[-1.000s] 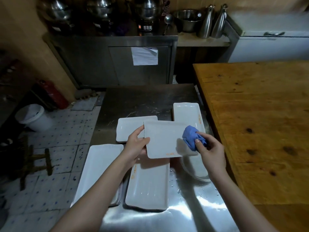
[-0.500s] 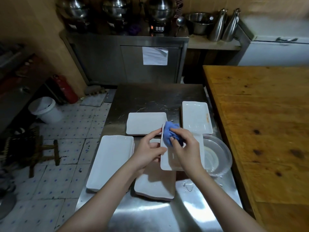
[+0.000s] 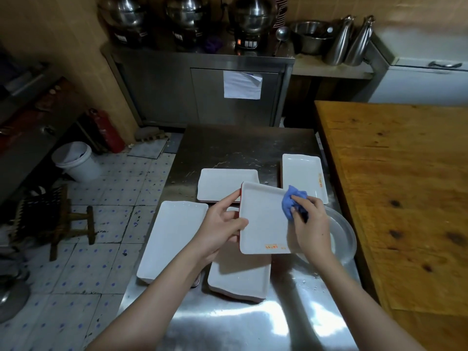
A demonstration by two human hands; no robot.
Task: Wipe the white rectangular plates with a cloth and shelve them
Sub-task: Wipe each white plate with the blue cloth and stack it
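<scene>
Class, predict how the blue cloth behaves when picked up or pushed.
The blue cloth is crumpled in the right hand, so probably floppy. A small wad, it is likely light. Pushed across the held plate, it would probably drag, not roll.

The room is dim and warm-toned, its upper corners and left side sinking into near darkness. Light seems to come from overhead, behind the camera: broad white glare lies on the steel surface (image 3: pixel 228 328) near the bottom edge. The held plate (image 3: pixel 263 221) throws a soft shadow on the plate below it (image 3: pixel 238 279). Wide-angle distortion bows the edge of the wooden table (image 3: pixel 395 188) and the cabinet (image 3: pixel 177 92). The pots (image 3: pixel 187 13) at the back look soft and grainy; the blue cloth (image 3: pixel 291 201) is the one saturated colour.
</scene>
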